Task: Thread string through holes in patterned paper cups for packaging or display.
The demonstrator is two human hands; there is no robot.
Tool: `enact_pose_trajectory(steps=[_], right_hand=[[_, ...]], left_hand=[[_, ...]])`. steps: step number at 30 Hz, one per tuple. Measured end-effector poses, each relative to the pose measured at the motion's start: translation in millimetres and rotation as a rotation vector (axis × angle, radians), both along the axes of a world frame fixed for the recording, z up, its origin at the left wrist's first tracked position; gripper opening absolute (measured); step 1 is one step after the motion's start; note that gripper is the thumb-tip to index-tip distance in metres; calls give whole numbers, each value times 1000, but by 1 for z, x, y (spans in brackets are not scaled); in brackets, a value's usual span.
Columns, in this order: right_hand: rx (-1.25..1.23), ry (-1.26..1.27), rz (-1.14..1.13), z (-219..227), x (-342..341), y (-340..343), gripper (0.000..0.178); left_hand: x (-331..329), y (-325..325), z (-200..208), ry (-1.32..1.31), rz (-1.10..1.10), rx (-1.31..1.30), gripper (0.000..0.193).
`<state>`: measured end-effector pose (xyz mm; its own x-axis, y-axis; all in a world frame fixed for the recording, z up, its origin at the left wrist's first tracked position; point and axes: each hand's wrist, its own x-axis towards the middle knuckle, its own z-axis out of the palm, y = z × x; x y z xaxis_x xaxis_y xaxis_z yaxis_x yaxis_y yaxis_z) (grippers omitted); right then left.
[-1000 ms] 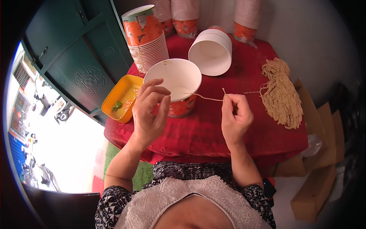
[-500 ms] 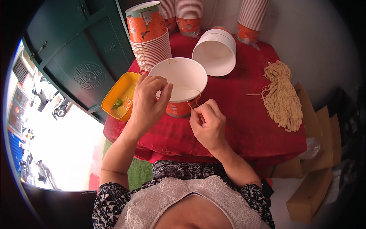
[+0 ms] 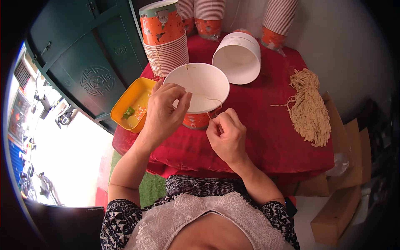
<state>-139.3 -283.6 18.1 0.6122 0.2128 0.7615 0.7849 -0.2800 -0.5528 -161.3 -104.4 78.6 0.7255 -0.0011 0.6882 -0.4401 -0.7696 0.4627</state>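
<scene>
A white-lined paper bucket (image 3: pixel 200 79) with an orange printed outside stands upright in front of me. Thin tan string (image 3: pixel 214 100) crosses its opening and loops over the right side of the rim. My right hand (image 3: pixel 228 132) pinches the string just outside that rim, thumb against curled fingers. Over the left part of the rim is my left hand (image 3: pixel 164 106), its thumb and fingers closed. The string runs toward its fingertips, which seem to pinch it; the exact grip is hidden. Beside this hand sits a yellow tub (image 3: pixel 118 106) holding small beads and a green piece.
A red-clothed table (image 3: pixel 266 137) carries a tan string bundle (image 3: pixel 310 112) at right. Behind the bucket, another white bucket (image 3: pixel 237 60) lies on its side, near a tall bucket stack (image 3: pixel 166 46). Cardboard boxes (image 3: pixel 337 212) stand lower right; a green door (image 3: pixel 87 62) is left.
The view has shifted very slightly. Both hands keep nearly the same pose; the left hand's thumb has moved a little to the right over the bucket.
</scene>
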Motion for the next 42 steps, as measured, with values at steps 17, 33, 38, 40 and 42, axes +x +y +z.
enact_pose_trajectory(steps=[17,33,38,40,42], right_hand=[[2,-31,-23,1,7,10,19],[-13,-38,-7,-2,4,-9,17],[-314,-274,50,18,7,-44,38],[-469,-351,99,31,13,-51,40],[-504,-425,118,38,22,-54,30]], left_hand=[[28,13,26,460,-423,179,24],[33,-3,27,632,-491,290,21],[21,-9,26,744,-393,305,18],[18,-12,26,723,-394,349,18],[13,-16,25,658,-412,368,18]])
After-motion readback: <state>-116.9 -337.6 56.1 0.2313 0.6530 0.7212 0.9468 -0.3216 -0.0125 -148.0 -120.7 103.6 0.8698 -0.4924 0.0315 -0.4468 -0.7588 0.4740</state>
